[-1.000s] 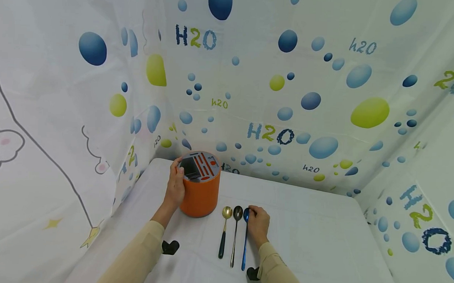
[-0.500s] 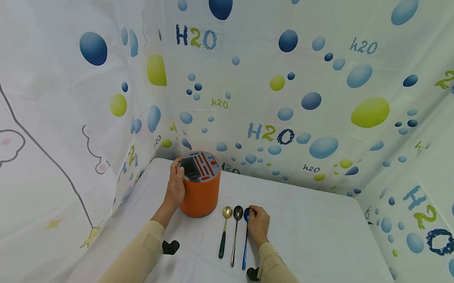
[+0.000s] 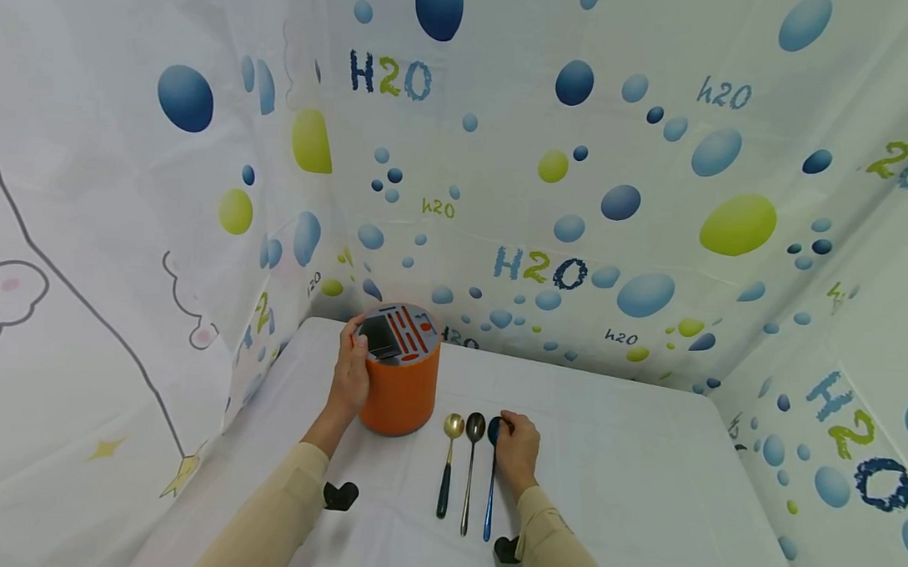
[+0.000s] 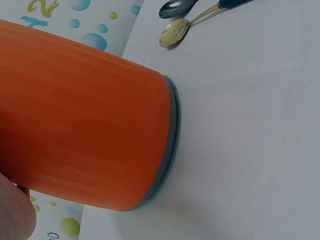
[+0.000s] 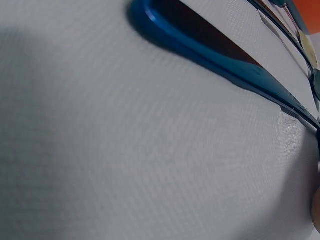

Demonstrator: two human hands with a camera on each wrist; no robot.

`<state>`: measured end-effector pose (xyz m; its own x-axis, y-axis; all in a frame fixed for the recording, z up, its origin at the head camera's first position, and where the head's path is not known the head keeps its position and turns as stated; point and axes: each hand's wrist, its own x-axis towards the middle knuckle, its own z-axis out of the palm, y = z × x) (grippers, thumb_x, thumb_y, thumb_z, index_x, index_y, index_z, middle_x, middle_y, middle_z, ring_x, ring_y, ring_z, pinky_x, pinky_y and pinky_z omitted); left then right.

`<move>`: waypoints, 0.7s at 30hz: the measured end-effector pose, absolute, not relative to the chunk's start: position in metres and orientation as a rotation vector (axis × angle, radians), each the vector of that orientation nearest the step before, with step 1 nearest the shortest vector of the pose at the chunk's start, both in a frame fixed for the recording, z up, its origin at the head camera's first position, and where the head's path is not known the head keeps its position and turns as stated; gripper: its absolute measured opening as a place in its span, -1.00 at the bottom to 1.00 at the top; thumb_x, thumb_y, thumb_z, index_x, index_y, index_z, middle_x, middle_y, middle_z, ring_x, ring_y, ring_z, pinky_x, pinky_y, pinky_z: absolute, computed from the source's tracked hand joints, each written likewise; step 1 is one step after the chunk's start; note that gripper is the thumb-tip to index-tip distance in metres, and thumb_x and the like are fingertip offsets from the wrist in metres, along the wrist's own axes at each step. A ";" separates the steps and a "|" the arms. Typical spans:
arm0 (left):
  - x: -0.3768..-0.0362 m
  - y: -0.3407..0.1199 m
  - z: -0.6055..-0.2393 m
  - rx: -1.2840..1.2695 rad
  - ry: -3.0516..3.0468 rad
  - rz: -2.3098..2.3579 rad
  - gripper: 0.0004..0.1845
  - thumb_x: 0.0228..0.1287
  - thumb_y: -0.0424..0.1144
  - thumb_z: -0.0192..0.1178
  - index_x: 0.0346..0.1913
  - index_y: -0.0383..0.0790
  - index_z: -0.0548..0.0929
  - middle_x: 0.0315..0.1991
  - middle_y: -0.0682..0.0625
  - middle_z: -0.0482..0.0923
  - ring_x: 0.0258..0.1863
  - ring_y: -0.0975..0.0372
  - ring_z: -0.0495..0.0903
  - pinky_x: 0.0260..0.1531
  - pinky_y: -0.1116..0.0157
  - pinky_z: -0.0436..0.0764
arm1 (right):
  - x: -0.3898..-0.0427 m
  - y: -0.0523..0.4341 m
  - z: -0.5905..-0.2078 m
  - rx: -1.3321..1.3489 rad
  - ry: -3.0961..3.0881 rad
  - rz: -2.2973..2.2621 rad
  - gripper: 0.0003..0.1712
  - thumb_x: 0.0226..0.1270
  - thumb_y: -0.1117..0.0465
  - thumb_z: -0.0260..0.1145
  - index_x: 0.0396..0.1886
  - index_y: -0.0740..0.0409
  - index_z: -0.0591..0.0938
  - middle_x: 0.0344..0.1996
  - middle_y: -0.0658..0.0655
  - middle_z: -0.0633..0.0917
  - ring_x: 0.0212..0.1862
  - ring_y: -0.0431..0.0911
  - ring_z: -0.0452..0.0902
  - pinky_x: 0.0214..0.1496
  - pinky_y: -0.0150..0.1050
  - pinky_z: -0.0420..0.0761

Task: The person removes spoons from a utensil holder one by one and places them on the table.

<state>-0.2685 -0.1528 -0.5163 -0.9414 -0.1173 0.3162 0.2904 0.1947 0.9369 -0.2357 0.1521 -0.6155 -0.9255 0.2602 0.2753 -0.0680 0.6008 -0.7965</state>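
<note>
An orange cylindrical holder with a grey slotted top stands upright at the back left of the white table. My left hand grips its left side near the rim. Three spoons lie side by side just right of it: a gold spoon with a dark handle, a dark silver spoon and a blue spoon. My right hand lies curled at the blue spoon's bowl end, its fingertips pinching it. The blue spoon lies flat on the cloth.
Bubble-printed curtain walls close in the table at the back and both sides. Two small black objects lie near my forearms. Bare white cloth spreads to the right of the spoons.
</note>
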 end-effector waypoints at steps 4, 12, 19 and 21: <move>-0.265 -0.152 -0.510 -0.165 -2.167 -1.821 -0.45 0.73 -0.09 -0.40 0.65 -0.03 -0.03 0.56 -0.25 0.16 0.54 -0.10 0.16 0.60 -0.19 -0.01 | -0.236 0.153 -0.617 -0.175 -2.474 1.273 -0.76 0.38 0.47 0.32 -0.01 0.35 0.76 -0.16 0.28 0.78 -0.13 0.08 0.68 -0.09 -0.03 0.72; -0.243 -0.147 -0.477 -0.171 -2.224 -1.813 -0.44 0.72 -0.17 -0.37 0.64 -0.20 -0.04 0.56 -0.31 0.15 0.55 -0.13 0.16 0.59 -0.23 0.00 | -0.236 0.155 -0.615 -0.166 -2.463 1.271 -0.73 0.41 0.43 0.31 0.05 0.36 0.72 -0.13 0.27 0.75 -0.09 0.08 0.64 -0.02 0.01 0.69; -0.242 -0.145 -0.475 -0.164 -2.239 -1.781 -0.43 0.71 -0.18 -0.39 0.64 -0.25 -0.05 0.56 -0.33 0.14 0.55 -0.17 0.15 0.56 -0.28 0.01 | -0.237 0.154 -0.607 -0.169 -2.431 1.300 -0.70 0.45 0.33 0.32 0.12 0.32 0.69 -0.02 0.28 0.71 0.06 0.15 0.59 0.13 0.08 0.62; -0.241 -0.145 -0.474 -0.163 -2.243 -1.780 -0.43 0.71 -0.17 -0.39 0.64 -0.25 -0.05 0.57 -0.33 0.14 0.55 -0.17 0.16 0.57 -0.26 0.03 | -0.238 0.153 -0.605 -0.152 -2.415 1.293 -0.70 0.45 0.33 0.32 0.10 0.34 0.69 -0.03 0.30 0.72 0.05 0.17 0.59 0.13 0.09 0.62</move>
<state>-0.2412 -0.1454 -0.4736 -0.9565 -0.0802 0.2804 0.2549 0.2376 0.9373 -0.2377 0.1529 -0.6049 -0.9158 0.2766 0.2913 -0.0891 0.5672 -0.8188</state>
